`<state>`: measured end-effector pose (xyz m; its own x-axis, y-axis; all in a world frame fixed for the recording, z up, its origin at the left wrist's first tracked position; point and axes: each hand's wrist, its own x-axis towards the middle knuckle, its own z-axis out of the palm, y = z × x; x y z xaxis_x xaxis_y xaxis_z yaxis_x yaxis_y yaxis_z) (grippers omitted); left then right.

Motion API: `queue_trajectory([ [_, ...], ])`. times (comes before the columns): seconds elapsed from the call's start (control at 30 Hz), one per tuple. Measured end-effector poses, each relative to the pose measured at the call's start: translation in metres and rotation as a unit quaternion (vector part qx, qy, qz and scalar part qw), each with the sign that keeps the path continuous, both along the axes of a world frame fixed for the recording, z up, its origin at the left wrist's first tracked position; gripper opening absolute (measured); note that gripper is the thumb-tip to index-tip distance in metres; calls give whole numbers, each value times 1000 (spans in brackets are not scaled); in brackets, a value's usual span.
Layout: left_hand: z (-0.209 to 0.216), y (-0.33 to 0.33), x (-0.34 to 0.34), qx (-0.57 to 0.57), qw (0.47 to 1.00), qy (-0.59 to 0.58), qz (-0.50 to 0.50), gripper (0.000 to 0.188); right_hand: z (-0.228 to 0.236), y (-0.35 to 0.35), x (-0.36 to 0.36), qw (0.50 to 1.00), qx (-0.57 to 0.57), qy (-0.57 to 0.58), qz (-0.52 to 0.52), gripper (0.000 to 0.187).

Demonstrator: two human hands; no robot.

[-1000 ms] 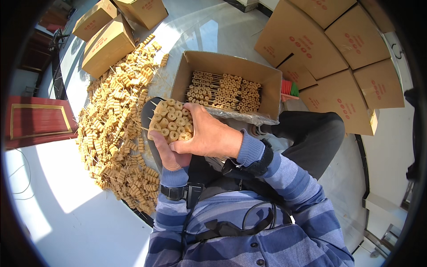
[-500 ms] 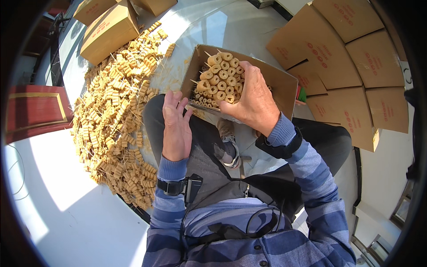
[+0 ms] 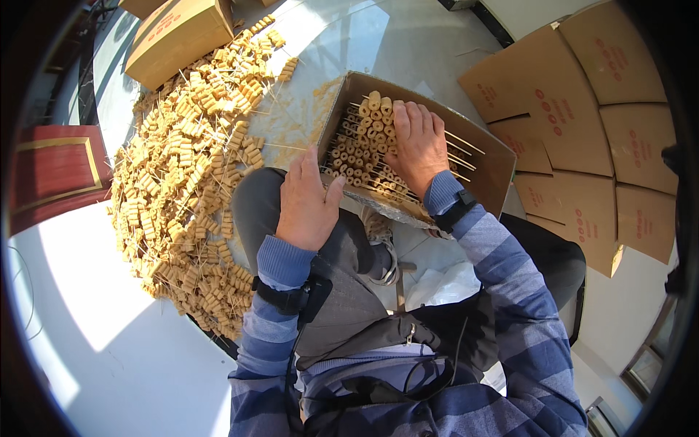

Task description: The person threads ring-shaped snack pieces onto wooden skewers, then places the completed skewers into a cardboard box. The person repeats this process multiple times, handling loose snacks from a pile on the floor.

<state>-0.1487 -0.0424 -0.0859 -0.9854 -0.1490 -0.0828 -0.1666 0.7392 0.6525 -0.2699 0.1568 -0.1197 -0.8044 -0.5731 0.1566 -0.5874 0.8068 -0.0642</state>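
An open cardboard box (image 3: 477,188) stands in front of my knees. Packed rows of tan, hollow-centred rolls on thin wooden skewers (image 3: 348,158) lie inside it. My right hand (image 3: 421,146) is down in the box, fingers curled over a bundle of skewered rolls (image 3: 381,109). Bare stick ends poke out on the right of that hand; its palm hides part of the bundle. My left hand (image 3: 312,205) is empty, with its fingers stretched out and the thumb apart, just outside the box's left corner above my knee.
A large heap of loose skewered rolls (image 3: 189,167) spreads over the floor on the left. Behind it stands another cardboard box (image 3: 178,44). Flattened cartons (image 3: 561,131) lean at the right. A dark red panel (image 3: 58,171) is at far left, and a clear plastic bag (image 3: 444,285) lies between my legs.
My right hand has lowered the bundle into the box and turned it, so the sticks now point right. My left hand has shifted slightly right and down, still empty. The view has moved a little.
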Motion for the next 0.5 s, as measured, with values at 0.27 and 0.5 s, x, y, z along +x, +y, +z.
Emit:
queue_trajectory([
  [0.27, -10, -1, -6, -61, 998, 6, 14, 44, -45, -14, -20, 999, 50, 21, 1, 100],
  [0.5, -4, 0, -8, -48, 999, -7, 13, 44, -80, -15, -22, 999, 39, -31, -3, 98],
])
